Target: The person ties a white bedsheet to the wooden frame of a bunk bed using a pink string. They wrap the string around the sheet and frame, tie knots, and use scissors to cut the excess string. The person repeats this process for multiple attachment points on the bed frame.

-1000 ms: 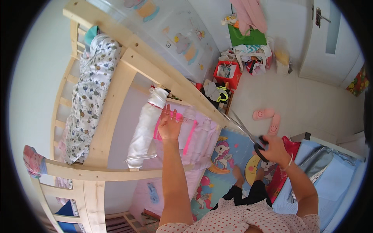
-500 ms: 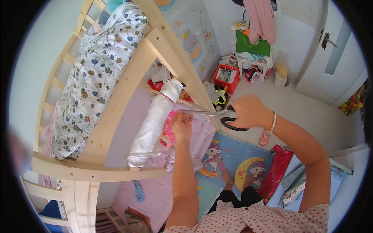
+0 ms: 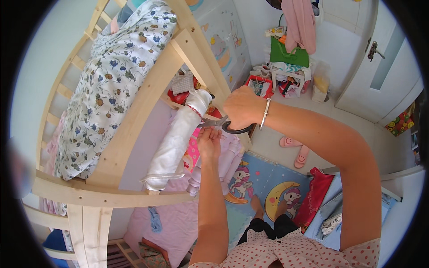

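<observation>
A white satiny fabric roll (image 3: 172, 143) leans at a slant against the wooden bunk bed frame, with a thin red cord (image 3: 195, 111) tied around its upper part. My left hand (image 3: 209, 142) is just right of the roll, fingertips pinched on what looks like the loose end of that cord; the end itself is mostly hidden. My right hand (image 3: 243, 107) grips the black-handled scissors (image 3: 237, 129) from above. Their metal blades point left, parted a little, and reach the cord beside the roll, just above my left fingertips.
Floral bedding (image 3: 114, 85) lies on the upper bunk (image 3: 134, 109). Below are a pink sheet (image 3: 176, 228) and a blue play mat (image 3: 263, 174). Pink slippers (image 3: 301, 156), a red basket (image 3: 269, 92) and a green bag (image 3: 289, 53) are farther off, near a white door (image 3: 380, 67).
My right hand has moved left with the scissors, bringing the blades up to the cord beside the roll. My left hand stays nearly in place. Both slippers now show.
</observation>
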Tool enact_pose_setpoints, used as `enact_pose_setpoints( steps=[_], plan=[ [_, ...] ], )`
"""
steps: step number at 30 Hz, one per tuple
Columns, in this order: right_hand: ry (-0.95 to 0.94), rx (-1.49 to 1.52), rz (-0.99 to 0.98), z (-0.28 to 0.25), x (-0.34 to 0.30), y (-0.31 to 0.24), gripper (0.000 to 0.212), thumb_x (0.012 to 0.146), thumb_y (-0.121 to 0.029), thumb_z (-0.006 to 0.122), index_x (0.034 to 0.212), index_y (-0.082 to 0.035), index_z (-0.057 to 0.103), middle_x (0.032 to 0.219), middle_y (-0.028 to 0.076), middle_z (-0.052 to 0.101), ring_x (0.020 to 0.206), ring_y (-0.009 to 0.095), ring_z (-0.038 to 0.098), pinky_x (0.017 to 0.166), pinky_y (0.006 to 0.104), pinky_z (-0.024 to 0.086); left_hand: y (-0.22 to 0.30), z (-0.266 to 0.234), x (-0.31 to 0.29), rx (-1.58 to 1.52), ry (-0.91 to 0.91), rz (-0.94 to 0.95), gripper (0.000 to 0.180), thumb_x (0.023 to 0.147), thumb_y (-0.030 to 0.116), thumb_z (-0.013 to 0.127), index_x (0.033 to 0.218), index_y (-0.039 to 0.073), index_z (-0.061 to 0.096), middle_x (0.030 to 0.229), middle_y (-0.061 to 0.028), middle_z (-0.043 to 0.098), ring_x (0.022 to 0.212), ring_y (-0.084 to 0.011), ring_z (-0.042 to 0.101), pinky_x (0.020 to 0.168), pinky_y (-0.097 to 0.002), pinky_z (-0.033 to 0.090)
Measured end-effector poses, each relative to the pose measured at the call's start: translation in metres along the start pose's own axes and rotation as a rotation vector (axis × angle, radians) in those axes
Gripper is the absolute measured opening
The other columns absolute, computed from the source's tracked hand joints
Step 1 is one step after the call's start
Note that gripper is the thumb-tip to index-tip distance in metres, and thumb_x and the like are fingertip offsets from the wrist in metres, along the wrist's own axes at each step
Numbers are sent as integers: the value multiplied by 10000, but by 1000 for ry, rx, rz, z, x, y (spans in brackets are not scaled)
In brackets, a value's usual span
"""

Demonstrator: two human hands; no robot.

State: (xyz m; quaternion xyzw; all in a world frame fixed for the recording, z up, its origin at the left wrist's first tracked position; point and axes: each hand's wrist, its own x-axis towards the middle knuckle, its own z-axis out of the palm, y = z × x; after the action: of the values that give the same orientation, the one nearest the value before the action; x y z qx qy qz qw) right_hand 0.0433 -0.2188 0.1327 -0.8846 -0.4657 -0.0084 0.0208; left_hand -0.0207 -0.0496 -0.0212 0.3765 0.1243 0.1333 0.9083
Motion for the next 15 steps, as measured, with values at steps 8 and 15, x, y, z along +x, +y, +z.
enact_pose_setpoints(
  steps=[8,15],
  plan=[
    [180,251,198,64,-113,11,356,697,-411,630,657,-58,612,610,152,573,582,355,563,522,419,435,-50,-36,-50,489,-61,-14,114,868,98,510,815,12,563,559,37,390,494,-68,356,499,-233,337],
    [729,797,1424,273,-440,-121,173,814,-127,604,868,37,611,704,167,594,632,234,582,603,332,445,-87,-5,-143,579,45,-269,144,867,167,575,855,40,642,588,54,459,449,-19,322,399,-187,241]
  ],
)
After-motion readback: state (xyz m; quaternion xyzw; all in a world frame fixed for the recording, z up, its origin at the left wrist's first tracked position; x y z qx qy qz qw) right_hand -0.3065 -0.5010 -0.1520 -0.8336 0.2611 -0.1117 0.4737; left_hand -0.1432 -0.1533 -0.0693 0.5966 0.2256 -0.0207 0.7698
